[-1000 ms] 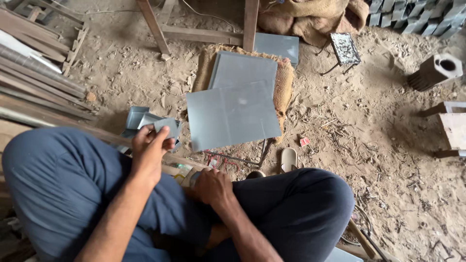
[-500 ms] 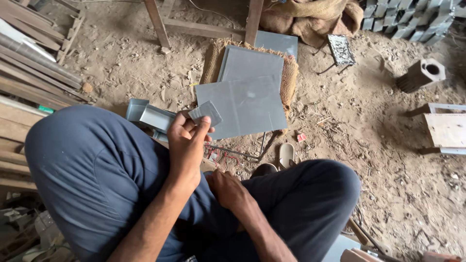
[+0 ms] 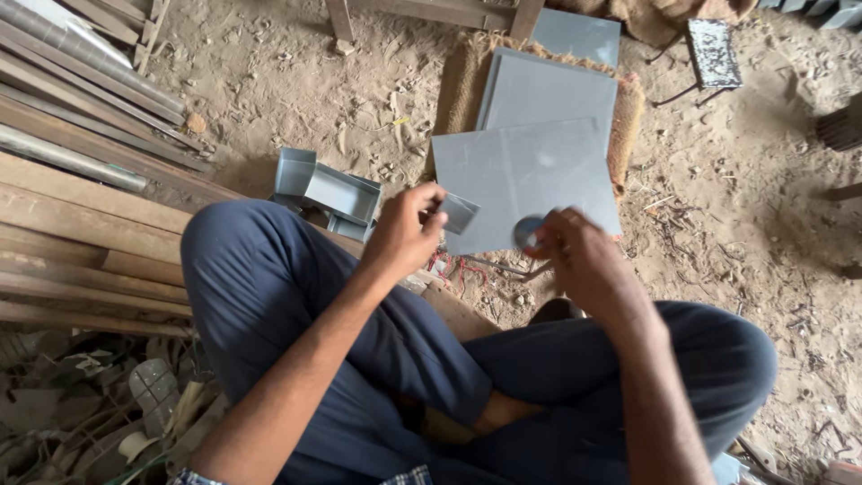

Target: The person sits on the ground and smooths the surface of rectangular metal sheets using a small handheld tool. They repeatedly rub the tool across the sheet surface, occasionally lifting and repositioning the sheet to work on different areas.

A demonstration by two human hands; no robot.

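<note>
Left hand [image 3: 401,235] pinches a small grey bent sheet-metal piece [image 3: 458,212]. Right hand [image 3: 579,260] grips a small round grey disc [image 3: 527,231]. Both are held above the large flat grey metal sheet [image 3: 525,175] on the sandy floor [image 3: 736,198].

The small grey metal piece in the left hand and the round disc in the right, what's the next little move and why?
Probably bring the two hands together over the lap. The left hand pinches a small folded grey piece and the right hand holds a round grey disc, with a narrow gap between them. Both hover above the large grey sheet, so closing that gap seems the natural step.
</note>
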